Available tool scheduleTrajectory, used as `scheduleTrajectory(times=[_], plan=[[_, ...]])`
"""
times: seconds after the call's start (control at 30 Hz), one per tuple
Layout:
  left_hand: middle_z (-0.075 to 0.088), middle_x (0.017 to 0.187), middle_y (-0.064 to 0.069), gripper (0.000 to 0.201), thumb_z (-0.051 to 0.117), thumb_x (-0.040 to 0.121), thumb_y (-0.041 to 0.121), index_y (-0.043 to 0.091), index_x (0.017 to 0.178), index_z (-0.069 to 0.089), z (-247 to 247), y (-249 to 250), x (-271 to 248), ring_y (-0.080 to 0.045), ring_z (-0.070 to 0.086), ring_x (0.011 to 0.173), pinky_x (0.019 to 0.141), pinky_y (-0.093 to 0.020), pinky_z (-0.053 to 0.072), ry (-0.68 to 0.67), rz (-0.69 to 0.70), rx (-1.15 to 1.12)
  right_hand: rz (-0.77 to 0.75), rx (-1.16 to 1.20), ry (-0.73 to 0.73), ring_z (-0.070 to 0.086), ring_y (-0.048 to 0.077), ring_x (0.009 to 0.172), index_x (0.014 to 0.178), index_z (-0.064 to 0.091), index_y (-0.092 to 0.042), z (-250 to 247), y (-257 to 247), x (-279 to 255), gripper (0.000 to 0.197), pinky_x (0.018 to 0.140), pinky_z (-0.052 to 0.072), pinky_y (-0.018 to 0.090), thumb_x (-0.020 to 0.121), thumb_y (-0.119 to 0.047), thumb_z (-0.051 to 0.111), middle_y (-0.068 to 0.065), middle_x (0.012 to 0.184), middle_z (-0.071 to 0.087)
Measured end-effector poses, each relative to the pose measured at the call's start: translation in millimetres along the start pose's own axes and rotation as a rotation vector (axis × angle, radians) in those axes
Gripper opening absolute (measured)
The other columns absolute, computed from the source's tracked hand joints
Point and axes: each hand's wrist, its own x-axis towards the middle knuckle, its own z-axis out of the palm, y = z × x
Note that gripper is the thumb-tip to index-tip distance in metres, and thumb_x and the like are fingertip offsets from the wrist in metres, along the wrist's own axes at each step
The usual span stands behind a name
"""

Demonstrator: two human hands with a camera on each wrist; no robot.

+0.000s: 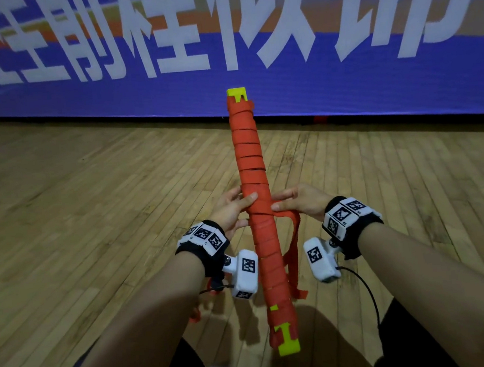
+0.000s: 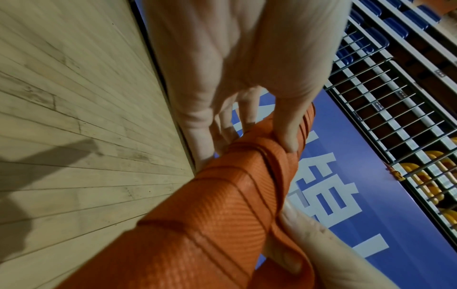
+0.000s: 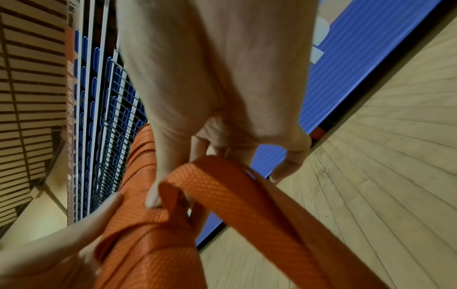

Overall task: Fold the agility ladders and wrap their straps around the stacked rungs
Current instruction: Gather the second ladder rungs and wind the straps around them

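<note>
Over the wooden gym floor, before a blue banner, my left hand clasps the stacked rungs, almost fully wound, while my right hand pinches the loose strap, left to wrap and tuck.

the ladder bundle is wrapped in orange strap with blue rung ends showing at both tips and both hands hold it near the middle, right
Not quite: the rung ends are yellow, not blue, as the head view shows. The rest stands: orange strap wraps the ladder bundle, and the left hand and right hand hold it near the middle.
</note>
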Motion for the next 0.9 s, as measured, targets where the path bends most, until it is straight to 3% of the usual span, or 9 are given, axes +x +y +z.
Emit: scheduleTrajectory(times=[0.17,0.3,0.37,0.47,0.57,0.63,0.73,0.8,0.9], plan=[[0.061,0.124,-0.009,0.034,0.057,0.095,0.019,0.008,0.127,0.050,8,2,1,-0.020,0.062,0.107,0.065,-0.037,0.057,0.049,-0.022,0.124,-0.044,-0.049,0.092,0.063,0.022,0.089,0.115,0.064,0.004,4,2,0,0.031,0.079,0.052,0.017,0.085,-0.004,0.066,0.021,0.112,0.066],[0.056,0.128,0.001,0.060,0.071,0.084,0.027,0.016,0.135,0.041,8,0,2,-0.016,0.062,0.095,0.052,-0.026,0.050,0.058,-0.028,0.350,-0.030,-0.147,0.069,0.063,0.023,0.087,0.105,0.070,0.001,6,5,1,0.023,0.094,0.051,0.038,0.084,-0.008,0.068,0.022,0.106,0.069],[0.055,0.131,-0.002,0.066,0.074,0.082,0.024,0.013,0.137,0.039,7,-2,5,-0.018,0.061,0.096,0.048,-0.022,0.046,0.093,-0.021,0.352,-0.014,-0.185,0.028,0.064,0.021,0.087,0.109,0.068,-0.001,7,5,0,0.025,0.094,0.050,0.037,0.085,-0.010,0.068,0.018,0.105,0.069],[0.058,0.127,-0.007,0.067,0.074,0.082,0.020,0.013,0.137,0.036,8,-2,5,-0.018,0.061,0.087,0.038,-0.018,0.041,0.124,-0.034,0.329,0.013,-0.147,0.002,0.063,0.010,0.069,0.112,0.058,-0.002,7,5,1,0.030,0.073,0.053,0.027,0.084,-0.006,0.068,0.009,0.087,0.066],[0.063,0.116,-0.009,0.062,0.072,0.084,0.015,0.012,0.134,0.036,10,-3,4,-0.014,0.059,0.071,0.034,-0.015,0.038,0.134,-0.052,0.270,0.020,-0.098,0.000,0.057,0.003,0.051,0.091,0.048,-0.016,5,4,0,0.026,0.050,0.046,0.016,0.083,-0.001,0.067,0.002,0.073,0.058],[0.063,0.105,-0.007,0.059,0.070,0.085,0.012,0.013,0.133,0.036,11,-2,5,-0.013,0.057,0.068,0.033,-0.014,0.038,0.148,-0.064,0.221,-0.013,-0.113,-0.024,0.056,0.005,0.052,0.087,0.047,-0.018,6,1,-2,0.029,0.049,0.045,0.015,0.082,-0.001,0.069,0.002,0.074,0.058],[0.061,0.092,-0.002,0.056,0.068,0.086,0.011,0.016,0.131,0.037,12,0,4,-0.013,0.057,0.066,0.040,-0.019,0.045,0.171,-0.078,0.186,-0.068,-0.212,-0.040,0.055,0.015,0.066,0.086,0.048,-0.019,8,0,-4,0.031,0.059,0.047,0.022,0.078,-0.005,0.075,0.001,0.075,0.057],[0.061,0.094,0.000,0.057,0.068,0.086,0.012,0.017,0.133,0.037,11,1,5,-0.013,0.060,0.074,0.055,-0.027,0.050,0.186,-0.084,0.177,-0.100,-0.241,-0.021,0.055,0.018,0.072,0.086,0.049,-0.018,10,0,-4,0.032,0.063,0.047,0.024,0.076,-0.006,0.077,-0.001,0.075,0.056],[0.061,0.102,-0.003,0.058,0.069,0.085,0.014,0.018,0.133,0.037,9,1,5,-0.012,0.059,0.077,0.059,-0.029,0.047,0.210,-0.080,0.191,-0.159,-0.275,0.020,0.055,0.021,0.079,0.085,0.050,-0.021,11,1,-4,0.033,0.068,0.048,0.027,0.074,-0.005,0.077,-0.002,0.078,0.055]])
